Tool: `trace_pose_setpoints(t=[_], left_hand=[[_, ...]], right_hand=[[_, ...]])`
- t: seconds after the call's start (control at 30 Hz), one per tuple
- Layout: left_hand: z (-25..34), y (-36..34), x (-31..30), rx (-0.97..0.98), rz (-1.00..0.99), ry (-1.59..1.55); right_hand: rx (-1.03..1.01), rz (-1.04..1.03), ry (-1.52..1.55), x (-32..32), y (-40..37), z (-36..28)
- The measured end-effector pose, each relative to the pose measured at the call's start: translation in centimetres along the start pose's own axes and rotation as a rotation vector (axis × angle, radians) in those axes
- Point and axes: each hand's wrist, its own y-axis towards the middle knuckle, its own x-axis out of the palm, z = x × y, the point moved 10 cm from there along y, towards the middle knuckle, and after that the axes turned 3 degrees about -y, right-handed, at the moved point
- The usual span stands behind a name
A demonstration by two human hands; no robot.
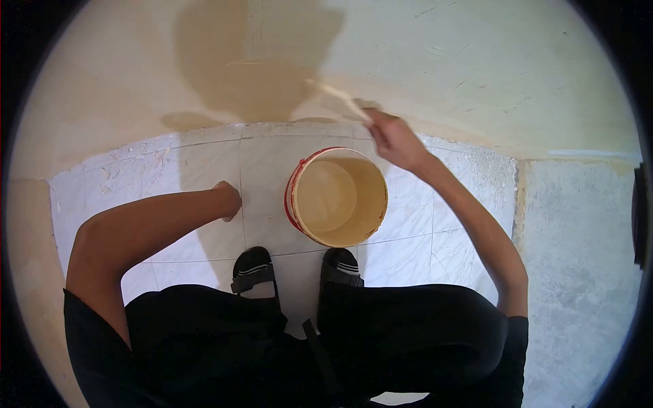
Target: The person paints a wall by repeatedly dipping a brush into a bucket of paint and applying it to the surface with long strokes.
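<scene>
My right hand (pixel 398 139) is closed round the near end of a pale, thin stick-like tool (pixel 337 93). Motion smears the tool, so its exact kind does not show. Its far end points up and left, close to or against the wall (pixel 408 61); contact cannot be told. My left hand (pixel 229 201) is curled into a loose fist above the floor, with nothing visible in it. Between my hands stands an upright bucket (pixel 371 197), red outside and cream-smeared inside. Cream-coloured material covers its bottom.
The tiled floor (pixel 401 262) carries pale flakes and splashes along the wall's foot. My sandalled feet (pixel 255 275) are just on the near side of the bucket. A grey surface (pixel 578 238) lies at the right, with a dark object (pixel 639 216) at its edge.
</scene>
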Motion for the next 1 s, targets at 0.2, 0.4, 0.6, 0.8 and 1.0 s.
trace_pose_setpoints(t=[0.2,0.4,0.6,0.8,1.0], left_hand=[[0.3,0.6,-3.6,-0.005,0.048,0.007],[0.3,1.0,-4.5,0.002,0.097,0.032],[0.1,-0.2,-1.0,0.016,0.042,0.027],[0.2,-2.0,0.2,-0.006,0.038,-0.015],[0.5,-2.2,2.0,0.016,0.062,-0.073]], right_hand=[[0.337,0.230,-0.066,-7.5,-10.9,10.2],[0.415,0.328,-0.170,-9.5,-15.8,10.2],[0.158,0.222,0.152,-3.4,-6.6,1.9],[0.019,0.261,0.014,-1.1,-3.1,2.7],[0.508,0.522,-0.037,-4.3,-16.5,14.1]])
